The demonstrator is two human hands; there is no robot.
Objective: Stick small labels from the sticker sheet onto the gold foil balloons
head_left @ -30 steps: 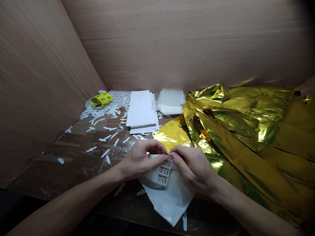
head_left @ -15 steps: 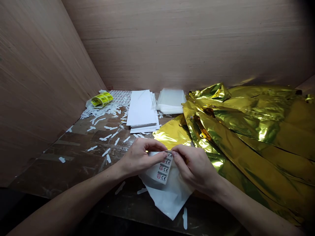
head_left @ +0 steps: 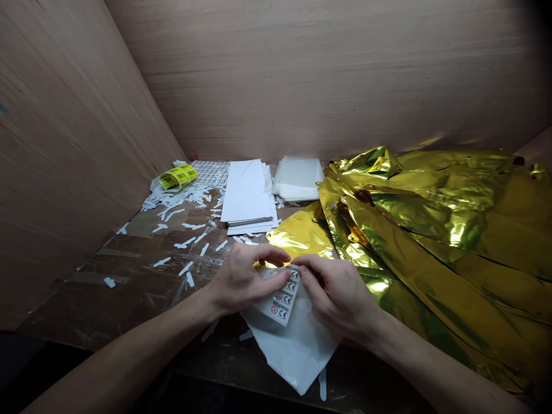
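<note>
- Gold foil sheets [head_left: 431, 230] pile just beside my right hand [head_left: 338, 296];
- white paper stack [head_left: 245, 198] and clear plastic sleeves [head_left: 297, 179] sit beyond my hands, not in my way;
- white sheet [head_left: 293, 359] lies under my hands;
- my left hand [head_left: 245, 282] and right hand pinch narrowly at the top of a printed label strip [head_left: 280, 299] on it;
- yellow label roll [head_left: 178, 177] and white backing scraps [head_left: 185, 241] lie off to my left.

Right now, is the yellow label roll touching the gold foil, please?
No, white sheets lie between the yellow label roll and the gold foil.
</note>
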